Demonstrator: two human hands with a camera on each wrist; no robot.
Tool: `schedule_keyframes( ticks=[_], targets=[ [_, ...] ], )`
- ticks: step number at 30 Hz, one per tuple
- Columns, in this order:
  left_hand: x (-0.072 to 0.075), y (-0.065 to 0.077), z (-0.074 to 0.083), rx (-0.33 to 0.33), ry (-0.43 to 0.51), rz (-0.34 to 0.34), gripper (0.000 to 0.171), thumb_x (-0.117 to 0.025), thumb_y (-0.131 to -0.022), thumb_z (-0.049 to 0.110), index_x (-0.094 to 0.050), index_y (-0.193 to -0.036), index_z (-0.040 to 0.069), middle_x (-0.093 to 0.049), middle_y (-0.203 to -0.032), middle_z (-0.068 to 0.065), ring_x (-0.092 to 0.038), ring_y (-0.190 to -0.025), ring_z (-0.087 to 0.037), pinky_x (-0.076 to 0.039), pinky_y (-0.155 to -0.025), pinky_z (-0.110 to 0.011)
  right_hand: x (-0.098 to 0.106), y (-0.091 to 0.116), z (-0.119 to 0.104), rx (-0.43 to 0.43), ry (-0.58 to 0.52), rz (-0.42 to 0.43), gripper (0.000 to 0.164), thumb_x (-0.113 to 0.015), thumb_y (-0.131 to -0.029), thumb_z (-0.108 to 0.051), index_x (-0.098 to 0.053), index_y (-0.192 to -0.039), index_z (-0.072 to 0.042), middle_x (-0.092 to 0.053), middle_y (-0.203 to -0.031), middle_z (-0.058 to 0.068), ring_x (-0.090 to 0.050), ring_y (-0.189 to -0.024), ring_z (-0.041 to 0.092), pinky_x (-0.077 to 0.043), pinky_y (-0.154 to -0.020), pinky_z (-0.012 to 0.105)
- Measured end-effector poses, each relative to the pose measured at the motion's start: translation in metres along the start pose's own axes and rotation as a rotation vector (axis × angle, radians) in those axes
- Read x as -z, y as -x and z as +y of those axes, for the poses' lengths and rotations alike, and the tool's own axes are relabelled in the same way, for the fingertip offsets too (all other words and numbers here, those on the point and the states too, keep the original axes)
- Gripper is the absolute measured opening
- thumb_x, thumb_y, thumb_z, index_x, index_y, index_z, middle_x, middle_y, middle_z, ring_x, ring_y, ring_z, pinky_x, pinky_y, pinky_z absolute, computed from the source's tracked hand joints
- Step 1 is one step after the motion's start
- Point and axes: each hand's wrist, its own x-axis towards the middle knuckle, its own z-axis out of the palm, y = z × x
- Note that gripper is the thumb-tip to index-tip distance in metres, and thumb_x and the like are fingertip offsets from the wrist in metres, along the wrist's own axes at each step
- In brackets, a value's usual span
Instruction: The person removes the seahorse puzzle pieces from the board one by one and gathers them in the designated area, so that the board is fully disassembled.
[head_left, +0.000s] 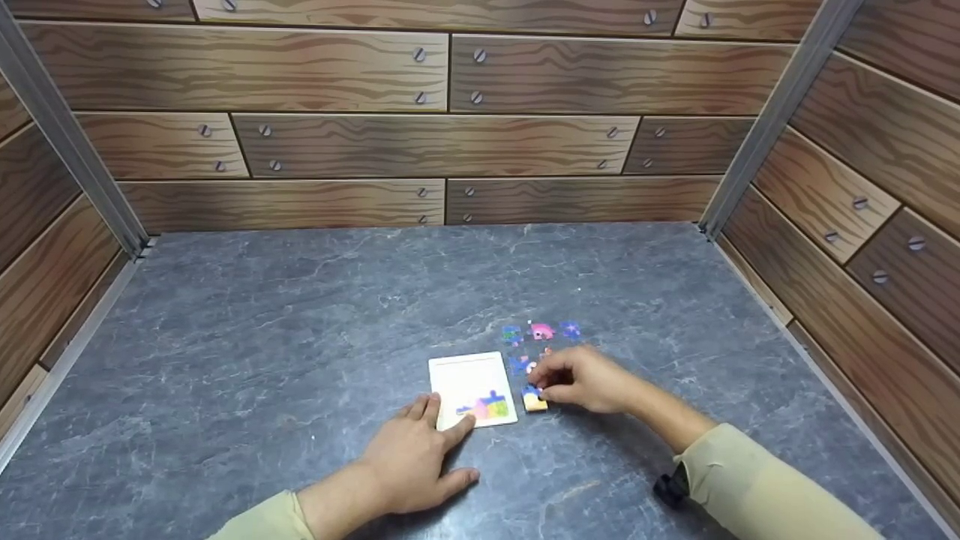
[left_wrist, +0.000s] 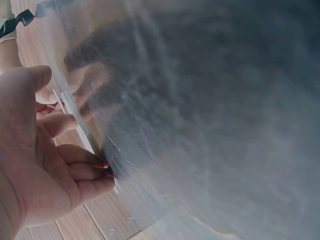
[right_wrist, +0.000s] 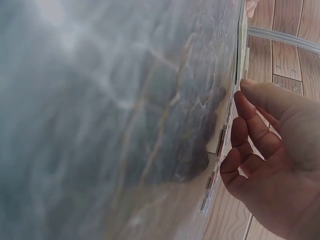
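Observation:
A white puzzle tray (head_left: pixel 469 379) lies on the table in the head view, with a few joined jigsaw pieces (head_left: pixel 491 407) along its near edge. My left hand (head_left: pixel 411 457) rests at the tray's near left corner, fingers extended, thumb pointing right over the table. In the left wrist view, its fingertips (left_wrist: pixel 107 170) touch the tray's edge. Just right of the tray, my right hand (head_left: pixel 589 381) pinches a yellow and blue jigsaw piece (head_left: pixel 534 400) between thumb and forefinger. The right wrist view shows the other fingers of that hand (right_wrist: pixel 280 145) curled above the table.
Beyond the right hand lie loose jigsaw pieces: a green and blue one (head_left: pixel 511 334), a pink one (head_left: pixel 541 331) and a blue one (head_left: pixel 571 329). Another piece (head_left: pixel 519 364) sits nearer, with others partly hidden by the fingers. Wood-patterned walls (head_left: pixel 442 142) enclose the grey table (head_left: pixel 262 337).

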Motion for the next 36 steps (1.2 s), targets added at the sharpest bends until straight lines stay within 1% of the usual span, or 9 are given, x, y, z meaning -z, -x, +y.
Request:
schedule_keyframes(
  ticks=[8,15,18,24,31,36],
  targets=[
    [-0.0019,-0.0004,0.0001,0.001,0.003,0.013,0.074,-0.055,-0.101,0.068,-0.055,-0.158,0.02,-0.047,-0.15,-0.041,-0.051,-0.139,-0.053,-0.044,-0.115,-0.056,-0.001,0.0007,-0.0003,-0.003,0.013,-0.008,0.017,-0.078,-0.096,-0.008,-0.082,-0.112,-0.014,-0.075,-0.099,-0.007,-0.068,-0.092,0.008,-0.057,-0.084,0.029],
    [-0.0018,0.0005,0.001,0.002,-0.018,0.022,0.074,-0.056,-0.1,0.068,-0.055,-0.157,0.02,-0.048,-0.15,-0.041,-0.052,-0.138,-0.052,-0.045,-0.114,-0.055,-0.0022,0.0004,-0.0022,0.019,-0.001,-0.013,0.016,-0.078,-0.095,-0.006,-0.082,-0.11,-0.01,-0.076,-0.098,-0.003,-0.067,-0.09,0.007,-0.057,-0.083,0.027],
    [-0.0014,0.0004,0.0009,0.0,-0.018,0.023,0.075,-0.056,-0.1,0.068,-0.056,-0.157,0.021,-0.048,-0.15,-0.041,-0.052,-0.138,-0.053,-0.045,-0.114,-0.056,-0.0029,0.0007,-0.0025,0.015,0.003,-0.014,0.016,-0.079,-0.094,-0.006,-0.082,-0.11,-0.01,-0.076,-0.099,-0.003,-0.067,-0.09,0.006,-0.057,-0.083,0.027],
    [-0.0019,0.0,0.0007,0.005,-0.006,0.009,0.074,-0.055,-0.1,0.068,-0.055,-0.157,0.021,-0.047,-0.15,-0.041,-0.051,-0.139,-0.052,-0.043,-0.116,-0.055,-0.0036,0.0006,-0.0031,0.019,0.003,-0.015,0.017,-0.079,-0.094,-0.007,-0.082,-0.11,-0.01,-0.077,-0.099,-0.001,-0.067,-0.09,0.006,-0.057,-0.083,0.027],
    [-0.0011,-0.0014,-0.0004,0.007,-0.002,-0.006,0.074,-0.054,-0.101,0.068,-0.054,-0.158,0.021,-0.046,-0.151,-0.041,-0.05,-0.14,-0.051,-0.043,-0.116,-0.055,-0.0032,0.0007,-0.0034,0.006,-0.013,-0.021,0.016,-0.081,-0.094,-0.009,-0.082,-0.109,-0.011,-0.077,-0.099,-0.003,-0.068,-0.091,0.007,-0.057,-0.083,0.027],
    [0.0001,-0.001,-0.0013,0.001,0.009,-0.01,0.073,-0.054,-0.101,0.067,-0.055,-0.158,0.021,-0.047,-0.151,-0.04,-0.051,-0.14,-0.051,-0.043,-0.116,-0.056,-0.0025,0.0011,-0.005,0.007,-0.009,-0.016,0.016,-0.081,-0.094,-0.011,-0.082,-0.11,-0.011,-0.077,-0.101,-0.003,-0.068,-0.092,0.008,-0.058,-0.084,0.027]
  ],
)
